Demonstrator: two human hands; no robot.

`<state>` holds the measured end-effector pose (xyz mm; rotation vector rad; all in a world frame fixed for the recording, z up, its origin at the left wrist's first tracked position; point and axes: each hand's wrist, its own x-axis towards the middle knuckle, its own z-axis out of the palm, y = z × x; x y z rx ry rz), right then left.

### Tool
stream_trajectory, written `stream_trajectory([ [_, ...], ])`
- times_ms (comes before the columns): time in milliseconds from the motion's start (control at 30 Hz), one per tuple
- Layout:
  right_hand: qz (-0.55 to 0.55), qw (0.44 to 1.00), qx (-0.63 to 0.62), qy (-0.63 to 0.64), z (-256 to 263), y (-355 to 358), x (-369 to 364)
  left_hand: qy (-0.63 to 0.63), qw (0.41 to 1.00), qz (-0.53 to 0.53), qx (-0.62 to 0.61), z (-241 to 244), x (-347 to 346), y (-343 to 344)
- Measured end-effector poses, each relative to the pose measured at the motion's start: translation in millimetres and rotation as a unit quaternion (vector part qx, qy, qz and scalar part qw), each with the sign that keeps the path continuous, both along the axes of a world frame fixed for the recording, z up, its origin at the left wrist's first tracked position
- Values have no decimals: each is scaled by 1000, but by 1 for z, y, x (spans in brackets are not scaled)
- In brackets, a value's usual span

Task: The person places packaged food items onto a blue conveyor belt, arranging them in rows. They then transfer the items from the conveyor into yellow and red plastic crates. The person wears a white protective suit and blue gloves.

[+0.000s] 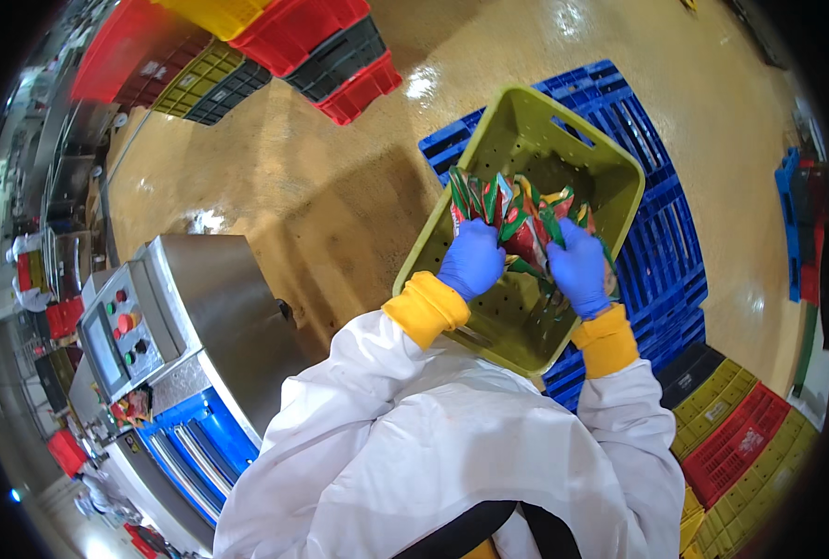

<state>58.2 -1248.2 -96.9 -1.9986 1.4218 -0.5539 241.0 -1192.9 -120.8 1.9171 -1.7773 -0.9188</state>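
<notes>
Both hands wear blue gloves and yellow cuffs over an olive-yellow plastic crate [418, 269] with holes in its walls. My left hand [472, 258] grips the edges of red and green printed plastic packets [526, 237] bunched in a row. My right hand [579, 267] has its fingers closed on the green edges of the packets at the other end of the row. The packets stand roughly upright across the crate's middle. Their lower parts are partly hidden by my hands. Beneath the crate lies a blue plastic pallet [655, 209].
Left of me stands a stainless-steel machine [226, 293] with a button panel [128, 328] and a blue bed with sealing bars [191, 454]. Stacked crates stand ahead at left [303, 56] and near my right side [736, 426]. The tan floor [303, 182] looks wet.
</notes>
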Motion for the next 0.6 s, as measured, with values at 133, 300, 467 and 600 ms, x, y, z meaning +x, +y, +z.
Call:
stream_trajectory([
  [133, 119, 992, -43, -6, 101, -16, 47, 37, 990, 82, -109, 70, 33, 24],
  [300, 293, 955, -43, -7, 188, 13, 141, 26, 956, 255, -145, 159, 86, 111],
  [467, 514, 852, -65, -77, 228, 118, 285, -13, 879, 434, -194, 188, 161, 252],
  [600, 682, 714, -127, -88, 258, 244, 397, -11, 765, 615, -192, 214, 197, 382],
])
